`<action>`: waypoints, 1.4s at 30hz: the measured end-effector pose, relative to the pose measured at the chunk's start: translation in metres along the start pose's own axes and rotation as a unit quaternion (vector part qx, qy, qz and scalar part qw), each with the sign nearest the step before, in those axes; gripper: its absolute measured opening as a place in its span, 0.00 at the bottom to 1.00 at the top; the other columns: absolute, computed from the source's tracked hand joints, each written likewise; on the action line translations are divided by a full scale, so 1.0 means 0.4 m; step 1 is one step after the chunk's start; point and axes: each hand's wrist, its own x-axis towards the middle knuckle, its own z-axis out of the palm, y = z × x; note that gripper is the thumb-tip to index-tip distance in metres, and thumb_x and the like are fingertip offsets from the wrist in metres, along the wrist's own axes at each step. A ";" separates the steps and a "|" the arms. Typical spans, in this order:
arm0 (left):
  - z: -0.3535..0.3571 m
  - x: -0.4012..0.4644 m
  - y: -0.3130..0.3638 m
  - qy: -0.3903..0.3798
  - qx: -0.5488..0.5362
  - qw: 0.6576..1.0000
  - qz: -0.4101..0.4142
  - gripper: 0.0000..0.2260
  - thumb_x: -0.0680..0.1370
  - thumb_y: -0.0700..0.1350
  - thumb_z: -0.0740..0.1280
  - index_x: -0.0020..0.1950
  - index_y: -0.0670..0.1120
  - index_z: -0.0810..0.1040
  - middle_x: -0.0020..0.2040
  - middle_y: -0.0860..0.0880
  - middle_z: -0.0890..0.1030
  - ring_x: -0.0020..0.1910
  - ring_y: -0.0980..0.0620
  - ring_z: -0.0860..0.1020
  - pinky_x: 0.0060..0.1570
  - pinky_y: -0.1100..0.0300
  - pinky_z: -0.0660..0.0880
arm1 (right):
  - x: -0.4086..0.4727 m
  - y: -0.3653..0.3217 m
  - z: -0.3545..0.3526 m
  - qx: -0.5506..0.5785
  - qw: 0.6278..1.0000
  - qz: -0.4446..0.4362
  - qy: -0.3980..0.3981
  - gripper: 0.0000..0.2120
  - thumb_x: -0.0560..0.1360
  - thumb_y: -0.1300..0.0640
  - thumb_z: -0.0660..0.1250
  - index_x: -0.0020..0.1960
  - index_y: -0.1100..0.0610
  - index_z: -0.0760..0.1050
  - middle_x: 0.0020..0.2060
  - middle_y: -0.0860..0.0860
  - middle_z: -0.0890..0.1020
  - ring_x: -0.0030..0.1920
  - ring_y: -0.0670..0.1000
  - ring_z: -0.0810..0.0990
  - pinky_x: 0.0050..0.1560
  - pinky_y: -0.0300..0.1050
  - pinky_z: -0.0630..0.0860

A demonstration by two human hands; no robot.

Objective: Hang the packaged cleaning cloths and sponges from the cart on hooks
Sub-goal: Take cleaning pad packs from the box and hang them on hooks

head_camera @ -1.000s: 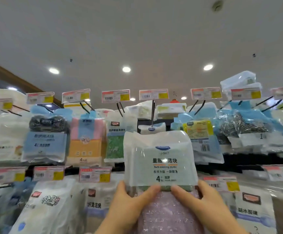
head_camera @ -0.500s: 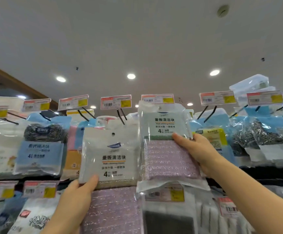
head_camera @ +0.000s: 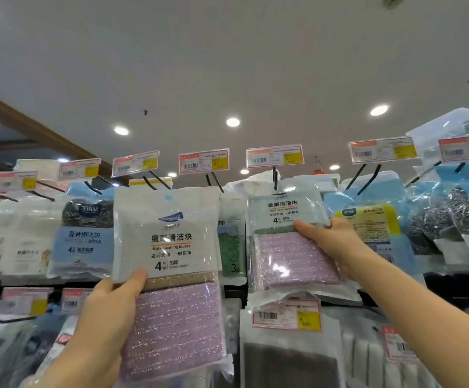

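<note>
I hold two clear packs of purple sponges with white labels. My left hand (head_camera: 107,312) grips the nearer sponge pack (head_camera: 168,275) by its left edge, raised in front of the display. My right hand (head_camera: 331,242) holds the second sponge pack (head_camera: 286,242) up against the black hook (head_camera: 275,179) under a price tag (head_camera: 274,156); the pack's top sits at the hook, and I cannot tell whether the hook passes through its hole. The cart is out of view.
Rows of black hooks with price tags (head_camera: 203,161) carry hanging packs: steel scourers (head_camera: 86,217) at left, a green sponge pack (head_camera: 231,247) between my two packs, blue packs (head_camera: 373,219) and scourers (head_camera: 457,217) at right. A lower row hangs below.
My right hand has kept its pack up at the middle hook. My left hand has lifted the other pack higher and nearer to me. My view has tilted slightly.
</note>
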 end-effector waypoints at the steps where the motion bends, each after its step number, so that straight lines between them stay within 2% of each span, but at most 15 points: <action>1: 0.003 -0.002 0.000 -0.003 0.001 1.000 -0.003 0.10 0.78 0.46 0.65 0.57 0.44 0.74 0.47 0.46 0.81 0.47 0.45 0.79 0.43 0.54 0.73 | 0.012 0.000 0.003 -0.059 0.998 0.006 0.026 0.34 0.64 0.42 0.75 0.62 0.59 0.70 0.54 0.57 0.79 0.52 0.60 0.80 0.56 0.55 0.77; 4: 0.006 -0.010 0.001 -0.022 0.001 1.000 -0.005 0.06 0.78 0.46 0.65 0.51 0.45 0.75 0.46 0.46 0.82 0.46 0.44 0.80 0.39 0.55 0.74 | 0.033 -0.002 0.018 -0.273 0.954 -0.029 0.119 0.38 0.67 0.42 0.72 0.66 0.61 0.61 0.61 0.59 0.72 0.61 0.60 0.71 0.59 0.54 0.72; 7: 0.007 -0.018 0.002 -0.037 0.008 0.999 -0.010 0.05 0.78 0.47 0.65 0.48 0.46 0.76 0.46 0.45 0.82 0.46 0.43 0.80 0.41 0.51 0.76 | 0.024 0.009 0.052 -0.367 0.892 -0.211 0.159 0.30 0.68 0.45 0.72 0.64 0.56 0.67 0.58 0.58 0.72 0.59 0.57 0.70 0.59 0.50 0.69; 9: 0.010 -0.022 0.001 -0.038 0.021 0.999 -0.009 0.08 0.77 0.47 0.65 0.53 0.45 0.76 0.49 0.45 0.83 0.49 0.42 0.80 0.52 0.45 0.76 | 0.017 0.018 0.083 -0.396 0.854 -0.323 0.100 0.19 0.72 0.46 0.68 0.58 0.53 0.74 0.56 0.54 0.74 0.58 0.55 0.70 0.58 0.47 0.67; 11: 0.012 -0.028 0.003 -0.038 0.025 0.999 -0.009 0.07 0.77 0.47 0.65 0.52 0.45 0.76 0.49 0.45 0.82 0.49 0.43 0.80 0.54 0.47 0.76 | 0.019 0.027 0.114 -0.453 0.808 -0.376 0.025 0.16 0.74 0.43 0.64 0.57 0.51 0.76 0.59 0.53 0.73 0.62 0.55 0.67 0.61 0.49 0.64; 15: 0.018 -0.035 0.006 -0.053 0.030 0.998 -0.019 0.06 0.77 0.47 0.65 0.51 0.45 0.76 0.48 0.45 0.83 0.49 0.43 0.80 0.52 0.48 0.76 | 0.060 0.062 0.153 -0.588 0.748 -0.294 -0.084 0.25 0.74 0.35 0.56 0.67 0.44 0.68 0.70 0.51 0.64 0.72 0.55 0.56 0.72 0.57 0.51; 18: 0.021 -0.036 0.009 -0.055 0.035 0.998 -0.026 0.09 0.77 0.47 0.65 0.55 0.45 0.76 0.48 0.45 0.84 0.49 0.43 0.81 0.52 0.48 0.77 | 0.082 0.072 0.145 -0.583 0.788 -0.140 -0.140 0.25 0.74 0.33 0.54 0.58 0.49 0.76 0.62 0.53 0.74 0.64 0.56 0.69 0.67 0.59 0.64; 21: 0.029 -0.038 0.011 -0.068 0.034 0.997 -0.028 0.09 0.78 0.47 0.65 0.55 0.45 0.77 0.48 0.46 0.84 0.49 0.44 0.81 0.50 0.49 0.77 | 0.064 0.062 0.139 -0.440 0.876 -0.149 -0.132 0.25 0.76 0.36 0.52 0.42 0.55 0.76 0.42 0.54 0.79 0.47 0.54 0.78 0.48 0.47 0.74; 24: 0.051 -0.040 0.012 -0.083 0.037 0.995 -0.038 0.10 0.78 0.47 0.64 0.56 0.45 0.77 0.49 0.45 0.84 0.49 0.43 0.81 0.50 0.49 0.77 | 0.002 0.027 0.128 -0.168 0.959 -0.145 -0.178 0.28 0.73 0.31 0.50 0.49 0.51 0.78 0.42 0.50 0.83 0.48 0.50 0.82 0.52 0.46 0.76; 27: 0.093 -0.049 0.013 -0.107 0.035 0.992 -0.058 0.10 0.78 0.47 0.64 0.56 0.44 0.76 0.48 0.43 0.83 0.45 0.44 0.81 0.41 0.53 0.77 | -0.070 0.000 0.101 0.032 0.963 -0.111 -0.242 0.33 0.61 0.27 0.60 0.58 0.46 0.71 0.45 0.50 0.85 0.45 0.49 0.85 0.44 0.44 0.81; 31: 0.167 -0.065 0.014 -0.165 0.052 0.983 -0.067 0.13 0.78 0.46 0.65 0.61 0.44 0.71 0.49 0.44 0.82 0.43 0.46 0.81 0.34 0.57 0.74 | -0.109 -0.001 0.046 0.106 0.963 -0.135 -0.206 0.35 0.61 0.47 0.73 0.61 0.38 0.57 0.45 0.53 0.86 0.42 0.51 0.86 0.34 0.42 0.81; 34: 0.223 -0.063 0.014 -0.195 0.046 0.979 -0.026 0.26 0.78 0.39 0.63 0.71 0.57 0.59 0.55 0.46 0.79 0.47 0.48 0.79 0.42 0.53 0.77 | -0.097 -0.009 0.000 0.113 0.976 -0.152 -0.106 0.30 0.67 0.54 0.72 0.62 0.41 0.60 0.44 0.56 0.85 0.38 0.52 0.86 0.30 0.42 0.79; 36: 0.257 -0.058 0.018 -0.216 0.074 0.973 0.021 0.28 0.78 0.37 0.61 0.70 0.63 0.57 0.54 0.50 0.78 0.44 0.51 0.79 0.38 0.60 0.78 | -0.079 -0.020 -0.024 0.087 0.981 -0.150 -0.084 0.24 0.71 0.55 0.70 0.63 0.44 0.65 0.44 0.56 0.84 0.36 0.51 0.85 0.29 0.42 0.78; 38: 0.287 -0.048 0.021 -0.229 0.107 0.965 0.063 0.25 0.79 0.37 0.58 0.71 0.60 0.59 0.57 0.52 0.78 0.39 0.55 0.77 0.32 0.66 0.76 | -0.056 -0.035 -0.038 0.036 0.986 -0.141 -0.087 0.19 0.74 0.54 0.67 0.63 0.44 0.68 0.46 0.56 0.83 0.35 0.48 0.84 0.28 0.39 0.77; 42: 0.324 -0.025 0.040 -0.228 0.109 0.964 0.080 0.23 0.80 0.36 0.55 0.73 0.54 0.63 0.62 0.49 0.76 0.44 0.54 0.77 0.43 0.61 0.77 | -0.017 -0.079 -0.048 -0.021 0.989 -0.108 -0.100 0.23 0.77 0.54 0.62 0.69 0.41 0.63 0.57 0.55 0.78 0.44 0.51 0.83 0.36 0.45 0.82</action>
